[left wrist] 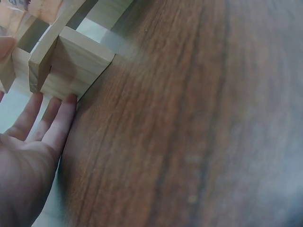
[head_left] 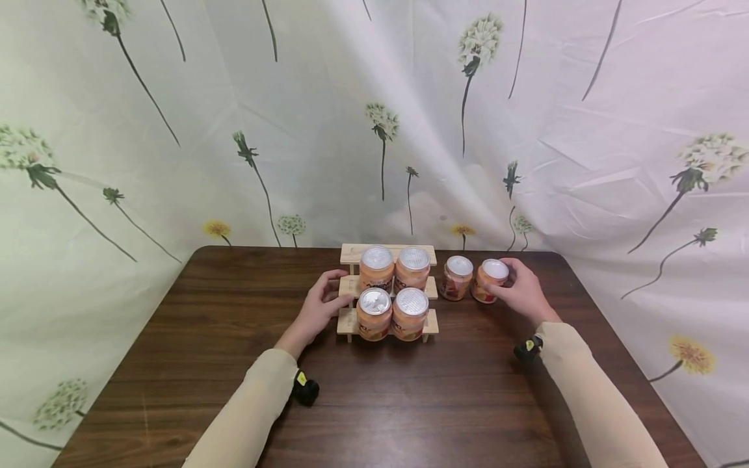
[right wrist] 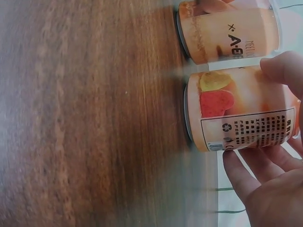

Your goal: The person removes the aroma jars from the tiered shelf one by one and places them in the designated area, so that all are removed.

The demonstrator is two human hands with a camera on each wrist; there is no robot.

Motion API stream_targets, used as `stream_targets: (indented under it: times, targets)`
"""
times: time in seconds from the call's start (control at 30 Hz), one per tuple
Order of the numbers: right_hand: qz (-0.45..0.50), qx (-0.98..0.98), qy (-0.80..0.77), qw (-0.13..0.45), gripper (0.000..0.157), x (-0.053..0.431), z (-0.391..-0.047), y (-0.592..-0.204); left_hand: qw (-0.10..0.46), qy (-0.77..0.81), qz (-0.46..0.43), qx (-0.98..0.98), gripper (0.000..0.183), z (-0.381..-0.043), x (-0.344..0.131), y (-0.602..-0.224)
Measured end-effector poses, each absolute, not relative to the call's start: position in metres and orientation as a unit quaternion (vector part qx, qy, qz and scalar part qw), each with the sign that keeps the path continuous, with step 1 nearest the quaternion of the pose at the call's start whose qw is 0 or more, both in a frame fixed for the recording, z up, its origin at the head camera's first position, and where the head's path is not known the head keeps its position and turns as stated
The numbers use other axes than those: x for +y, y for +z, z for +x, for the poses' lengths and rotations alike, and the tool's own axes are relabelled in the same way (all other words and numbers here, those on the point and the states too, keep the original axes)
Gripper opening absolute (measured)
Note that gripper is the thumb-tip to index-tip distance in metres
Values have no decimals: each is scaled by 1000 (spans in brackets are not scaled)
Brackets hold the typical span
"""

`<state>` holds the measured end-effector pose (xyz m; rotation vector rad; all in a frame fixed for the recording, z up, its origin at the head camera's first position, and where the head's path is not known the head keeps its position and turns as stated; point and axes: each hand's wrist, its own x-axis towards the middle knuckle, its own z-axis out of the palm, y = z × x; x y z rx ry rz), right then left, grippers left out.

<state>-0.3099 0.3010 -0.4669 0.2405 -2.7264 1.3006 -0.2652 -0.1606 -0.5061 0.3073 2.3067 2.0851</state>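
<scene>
The outer can [right wrist: 241, 106] is in my right hand [head_left: 523, 290], over at the right of the table [head_left: 468, 396], its long axis upright and its shiny lid on top. I have my thumb on its left flank, high up near the lid, and my other fingers round the right flank, so they are clamped on it from both sides; I cannot tell whether its base bears on the wood or is just off it. What matters most is what lies to its left: a neighbouring can [head_left: 456, 279], also upright, stands just beside mine, squarely between it and the stepped rack [head_left: 351, 254]. The straight line leftward is therefore blocked, and any way across would, I judge, have to pass over or in front. On the rack, one pair of cans [head_left: 377, 265] is on the middle step and another pair [head_left: 374, 315] on the lowest. My left hand [head_left: 316, 307] is much nearer the rack, fingers fairly straight, thumb apart from them, touching its left end.
</scene>
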Motion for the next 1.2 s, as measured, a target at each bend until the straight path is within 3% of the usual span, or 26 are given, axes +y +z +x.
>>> stream_targets:
  times: [0.6, 0.97, 1.2]
  targets:
    - [92, -891, 444, 37, 78, 306, -313, -469, 12, 665, 96, 740, 55, -266, -160, -507]
    - [104, -892, 433, 75, 78, 302, -311, -438, 11, 669, 100, 737, 55, -267, -161, -508]
    - [155, -888, 409, 143, 70, 281, -304, -414, 7, 666, 104, 739, 55, -266, -161, -507]
